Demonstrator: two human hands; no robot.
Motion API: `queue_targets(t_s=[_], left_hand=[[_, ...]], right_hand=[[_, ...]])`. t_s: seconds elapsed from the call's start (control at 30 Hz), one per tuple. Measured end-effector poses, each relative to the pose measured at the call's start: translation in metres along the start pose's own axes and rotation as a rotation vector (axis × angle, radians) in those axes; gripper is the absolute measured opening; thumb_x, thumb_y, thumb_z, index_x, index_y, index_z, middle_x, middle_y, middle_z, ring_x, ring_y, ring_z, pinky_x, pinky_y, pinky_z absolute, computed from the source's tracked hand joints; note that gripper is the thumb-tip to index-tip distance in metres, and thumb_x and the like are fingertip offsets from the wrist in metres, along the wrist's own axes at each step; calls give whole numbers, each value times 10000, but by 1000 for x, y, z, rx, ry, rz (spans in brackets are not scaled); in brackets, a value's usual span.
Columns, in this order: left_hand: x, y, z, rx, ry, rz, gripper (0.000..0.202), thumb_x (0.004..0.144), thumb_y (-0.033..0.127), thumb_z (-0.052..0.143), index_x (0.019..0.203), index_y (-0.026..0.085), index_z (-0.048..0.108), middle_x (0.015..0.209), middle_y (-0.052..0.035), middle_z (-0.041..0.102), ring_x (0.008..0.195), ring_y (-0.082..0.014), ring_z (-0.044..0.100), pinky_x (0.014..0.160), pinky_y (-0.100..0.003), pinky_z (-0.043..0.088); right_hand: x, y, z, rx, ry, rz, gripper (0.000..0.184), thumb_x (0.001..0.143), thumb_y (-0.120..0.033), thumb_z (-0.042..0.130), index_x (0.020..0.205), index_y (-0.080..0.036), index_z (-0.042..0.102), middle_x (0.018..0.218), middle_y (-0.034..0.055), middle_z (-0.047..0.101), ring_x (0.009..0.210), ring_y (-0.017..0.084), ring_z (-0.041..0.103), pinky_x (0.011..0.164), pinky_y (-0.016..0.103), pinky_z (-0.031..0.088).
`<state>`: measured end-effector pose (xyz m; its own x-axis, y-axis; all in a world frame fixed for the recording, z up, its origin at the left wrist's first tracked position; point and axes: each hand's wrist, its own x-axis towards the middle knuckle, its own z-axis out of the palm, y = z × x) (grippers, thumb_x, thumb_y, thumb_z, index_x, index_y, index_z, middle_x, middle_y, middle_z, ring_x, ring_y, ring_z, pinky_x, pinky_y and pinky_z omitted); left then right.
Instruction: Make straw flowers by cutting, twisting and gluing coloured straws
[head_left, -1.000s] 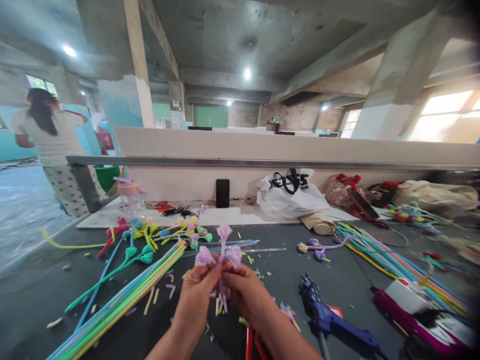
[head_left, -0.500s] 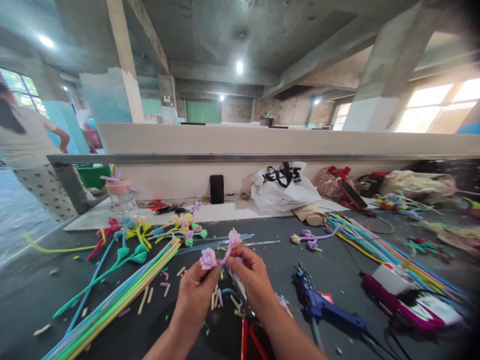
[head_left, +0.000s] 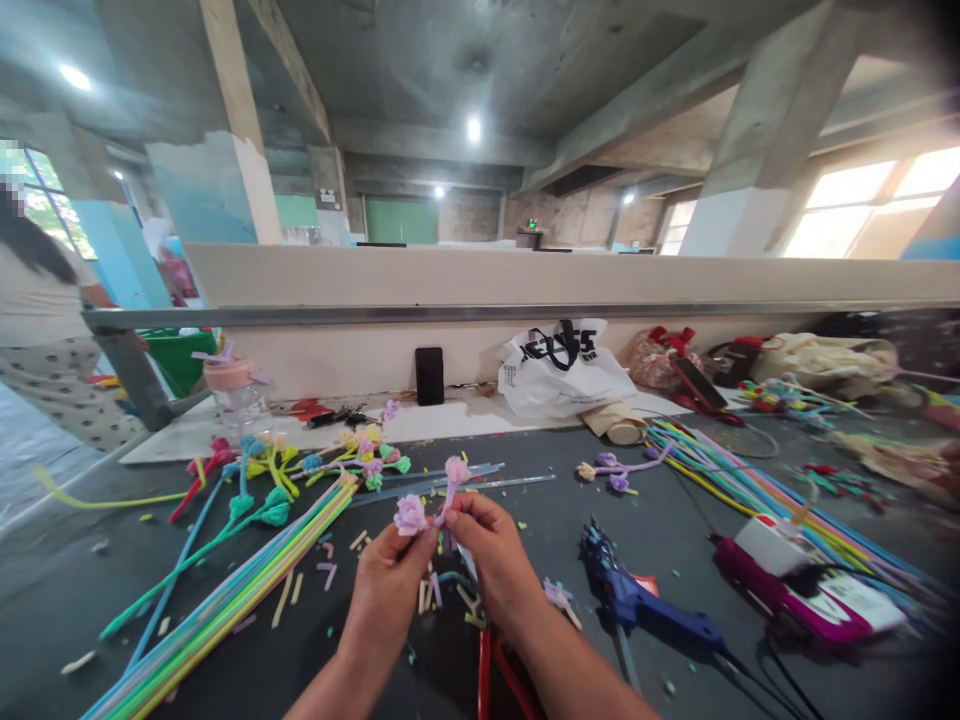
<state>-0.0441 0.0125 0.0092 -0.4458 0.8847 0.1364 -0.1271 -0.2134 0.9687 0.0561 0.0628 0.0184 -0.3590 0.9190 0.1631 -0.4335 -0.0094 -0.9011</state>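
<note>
My left hand (head_left: 391, 578) pinches a lilac pipe-cleaner flower (head_left: 410, 515) just beneath its fluffy head. Close against it, my right hand (head_left: 491, 560) grips the stem of a second lilac pipe-cleaner flower (head_left: 455, 470), whose head points up. The fingertips of both hands nearly meet, and I cannot tell whether the two stems touch. Under my right hand lie red-handled scissors or pliers (head_left: 484, 670), mostly hidden by the hand and wrist. Short cut pipe-cleaner bits (head_left: 427, 592) are scattered on the dark table below my hands.
Left lies a bundle of pastel pipe cleaners (head_left: 247, 590), with finished flowers (head_left: 274, 508) behind. A blue glue gun (head_left: 652, 605) and a purple power strip (head_left: 795, 600) with cables sit right. A phone (head_left: 430, 376), white bag (head_left: 562, 375) and jar (head_left: 236, 395) line the back. A person (head_left: 52, 330) stands far left.
The view has shifted slightly, so the scene sits a little further left. Both hands keep their pinch on the lilac flowers. The person at far left has turned or moved slightly.
</note>
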Motion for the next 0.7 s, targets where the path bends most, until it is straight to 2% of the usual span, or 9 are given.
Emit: queue_targets(t_s=[0.1,0.2,0.37,0.43,0.6,0.7], left_hand=[[1,1,-3,-3,3,-41,204,586,337,718,631,141,682,503,30,573,481,-88,441,489,-195,342],[2,0,-6,43,-9,-15,213,590,334,717,665,138,683,518,32,580,486,-89,452,484,-191,337],[6,-5,-11,188,-47,103,203,673,329,647,754,144,668,672,-4,656,649,-146,566,599,-220,425],[8,-7,-15,300,-60,208,186,710,316,613,779,151,665,725,-20,668,702,-163,588,646,-239,446],[12,-6,-24,582,-103,633,108,752,214,568,725,173,664,743,-33,645,712,-152,597,664,-235,462],[11,-2,-26,649,-140,738,129,767,165,535,723,175,656,753,-42,634,728,-151,595,652,-228,469]], right_hand=[[2,-10,-4,63,-57,28,203,714,-348,618,708,-145,629,621,1,590,562,108,482,564,225,379],[6,-19,-9,125,-11,-27,280,759,-411,550,733,-149,646,707,36,619,656,141,522,611,250,402],[13,-19,-18,28,51,-108,243,746,-390,586,725,-161,661,720,34,632,689,147,529,668,266,393],[13,-17,-20,-38,59,-133,215,753,-368,589,741,-168,667,731,31,638,713,150,534,697,271,390],[12,-17,-19,-85,72,-196,184,759,-350,591,743,-181,660,707,10,619,721,145,526,705,254,379],[11,-16,-18,-60,63,-211,208,769,-358,579,684,-177,636,664,-4,586,671,131,505,661,239,371]])
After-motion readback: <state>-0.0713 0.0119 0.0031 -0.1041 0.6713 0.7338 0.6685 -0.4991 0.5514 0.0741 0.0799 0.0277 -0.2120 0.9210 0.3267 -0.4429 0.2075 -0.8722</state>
